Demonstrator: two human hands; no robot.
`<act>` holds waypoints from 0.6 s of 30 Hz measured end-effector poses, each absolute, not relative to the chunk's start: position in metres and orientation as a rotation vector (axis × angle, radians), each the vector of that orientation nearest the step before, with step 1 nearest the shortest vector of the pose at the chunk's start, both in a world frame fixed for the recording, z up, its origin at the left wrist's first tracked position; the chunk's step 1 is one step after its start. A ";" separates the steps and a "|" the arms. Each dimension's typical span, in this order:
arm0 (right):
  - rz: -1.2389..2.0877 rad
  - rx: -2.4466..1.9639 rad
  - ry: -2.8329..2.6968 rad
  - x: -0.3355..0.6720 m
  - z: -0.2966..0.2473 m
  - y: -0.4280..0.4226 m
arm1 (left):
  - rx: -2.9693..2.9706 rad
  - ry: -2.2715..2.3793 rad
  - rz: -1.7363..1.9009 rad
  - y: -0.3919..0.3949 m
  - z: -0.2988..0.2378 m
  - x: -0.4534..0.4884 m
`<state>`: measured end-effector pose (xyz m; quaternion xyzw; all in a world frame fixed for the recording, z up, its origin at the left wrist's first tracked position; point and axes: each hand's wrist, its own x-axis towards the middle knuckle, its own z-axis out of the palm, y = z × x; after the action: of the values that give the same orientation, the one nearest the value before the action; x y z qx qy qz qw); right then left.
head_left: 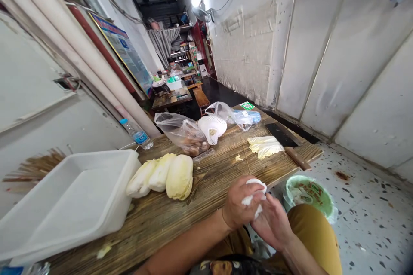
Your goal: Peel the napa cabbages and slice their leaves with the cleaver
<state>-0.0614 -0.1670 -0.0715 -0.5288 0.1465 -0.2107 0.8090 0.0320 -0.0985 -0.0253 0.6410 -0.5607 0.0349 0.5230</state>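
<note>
Wooden bench [155, 219] bears three napa cabbage heads [164, 176], intact; loose leaves [265, 147] lie beside a cleaver [280, 135]. Left hand [240, 204] and right hand [272, 227] hold a white wad [254, 193] above the bench, fingers curled closed around it; material unclear.

cabbages [160, 177] on table [155, 219], tub [64, 210] left, cleaver [280, 134] right

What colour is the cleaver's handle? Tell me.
The cleaver's handle is plain reddish-brown wood, shown best in the head view.
</note>
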 end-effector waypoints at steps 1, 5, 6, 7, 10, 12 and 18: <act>-0.426 -1.151 0.287 -0.067 -0.068 -0.167 | 1.589 -1.245 0.035 -0.100 -0.025 0.034; -0.503 -1.687 0.308 -0.080 -0.066 -0.165 | 1.746 -0.843 -0.268 -0.107 -0.038 0.036; -0.513 -1.843 0.294 -0.082 -0.068 -0.166 | 1.727 -0.751 -0.364 -0.109 -0.043 0.035; -0.517 -1.962 0.270 -0.084 -0.070 -0.167 | 1.673 -0.664 -0.484 -0.112 -0.046 0.034; -0.555 -2.173 0.225 -0.091 -0.079 -0.176 | 1.386 -0.466 -0.960 -0.116 -0.049 0.032; -0.642 -2.286 0.262 -0.102 -0.089 -0.188 | 1.227 -0.549 -1.201 -0.112 -0.044 0.031; -1.318 -2.335 1.008 -0.167 -0.122 -0.267 | 1.587 -1.171 -1.014 -0.074 -0.038 0.031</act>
<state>-0.1666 -0.2666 -0.1215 -0.8073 0.3486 -0.4558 0.1378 0.0314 -0.0738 -0.0381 0.6407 -0.4728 -0.4092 0.4455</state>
